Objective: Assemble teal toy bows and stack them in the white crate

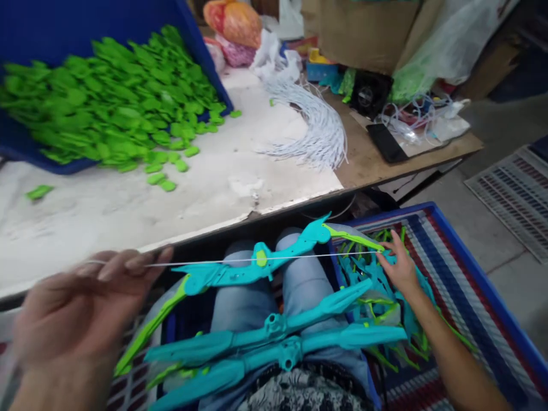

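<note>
A teal toy bow with lime-green limb ends lies across my lap. The white string runs nearly straight along it, past the green piece at its middle. My left hand is closed on the string's left part, a little blurred, away from the bow's left tip. At the bow's right tip, my right hand pinches the limb end where the string meets it. Nearer my body, two more teal bows rest on my thighs.
A blue bin of green plastic pieces tips onto the white-topped table. A bundle of white strings and a black phone lie there. On my right, a blue-edged crate holds several bows.
</note>
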`<state>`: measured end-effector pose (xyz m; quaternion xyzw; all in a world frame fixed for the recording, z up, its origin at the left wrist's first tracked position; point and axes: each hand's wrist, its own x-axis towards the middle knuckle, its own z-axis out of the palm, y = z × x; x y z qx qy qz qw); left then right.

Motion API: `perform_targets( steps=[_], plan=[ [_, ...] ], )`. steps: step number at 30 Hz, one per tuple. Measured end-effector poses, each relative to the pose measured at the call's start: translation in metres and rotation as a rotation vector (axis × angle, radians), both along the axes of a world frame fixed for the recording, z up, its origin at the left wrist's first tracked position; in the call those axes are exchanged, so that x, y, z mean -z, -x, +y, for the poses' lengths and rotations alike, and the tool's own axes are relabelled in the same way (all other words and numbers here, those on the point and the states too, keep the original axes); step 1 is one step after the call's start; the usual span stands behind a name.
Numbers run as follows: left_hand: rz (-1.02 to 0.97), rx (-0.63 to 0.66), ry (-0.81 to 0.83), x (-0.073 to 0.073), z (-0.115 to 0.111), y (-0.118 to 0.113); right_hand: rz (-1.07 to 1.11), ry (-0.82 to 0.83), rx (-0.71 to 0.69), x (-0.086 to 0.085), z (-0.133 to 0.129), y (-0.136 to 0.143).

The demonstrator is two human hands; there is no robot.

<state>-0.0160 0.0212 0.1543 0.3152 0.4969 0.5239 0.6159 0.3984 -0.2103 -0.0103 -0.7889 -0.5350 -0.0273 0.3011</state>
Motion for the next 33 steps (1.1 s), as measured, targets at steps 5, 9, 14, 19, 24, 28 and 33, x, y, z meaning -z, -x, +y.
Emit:
perform_targets(
  steps=[5,9,14,19,24,28,33],
  plan=[
    [-0.001,0.08,0.095,0.018,-0.051,0.007,-0.31,-0.074,-0.119,-0.045,0.041,0.023],
    [0.008,0.248,0.09,0.037,-0.082,-0.012,-0.336,-0.094,-0.617,-0.068,0.113,0.125],
    [-0.117,0.517,0.091,0.049,-0.107,-0.027,-0.478,0.338,-0.989,-0.05,0.176,0.261],
    [-0.216,0.367,0.07,0.055,-0.108,0.0,-0.338,0.662,-0.943,-0.055,0.204,0.264],
    [-0.139,-0.125,0.006,0.057,-0.084,0.047,0.218,0.865,-1.067,-0.066,0.227,0.22],
    [0.043,-0.353,-0.062,0.057,-0.05,0.074,0.416,0.935,-1.054,-0.061,0.23,0.216],
    [0.229,-0.336,-0.116,0.062,-0.012,0.085,0.429,0.936,-1.089,-0.056,0.228,0.218]
  ],
)
